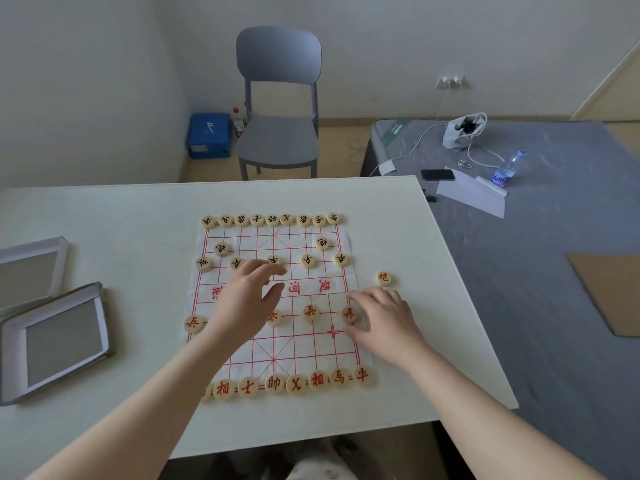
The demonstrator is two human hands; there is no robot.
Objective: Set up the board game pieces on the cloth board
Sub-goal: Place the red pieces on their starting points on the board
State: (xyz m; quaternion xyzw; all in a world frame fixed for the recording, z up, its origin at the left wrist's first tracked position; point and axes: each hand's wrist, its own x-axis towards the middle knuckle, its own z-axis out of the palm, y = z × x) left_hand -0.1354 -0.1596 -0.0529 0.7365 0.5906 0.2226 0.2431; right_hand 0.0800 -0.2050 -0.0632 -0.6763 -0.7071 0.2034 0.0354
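Two bare arms reach over a cloth board (301,344) on a white table (138,209), red pieces (318,379) lining its near edge, black pieces (256,220) its far rows. Over the middle, the left hand (249,296) hovers, fingers loosely curled, nothing visibly held. At the right edge, the right hand (384,317) flanks a red soldier (349,313) with finger and thumb, grip impossible to tell, while a stray piece (384,278) lies just off the board.
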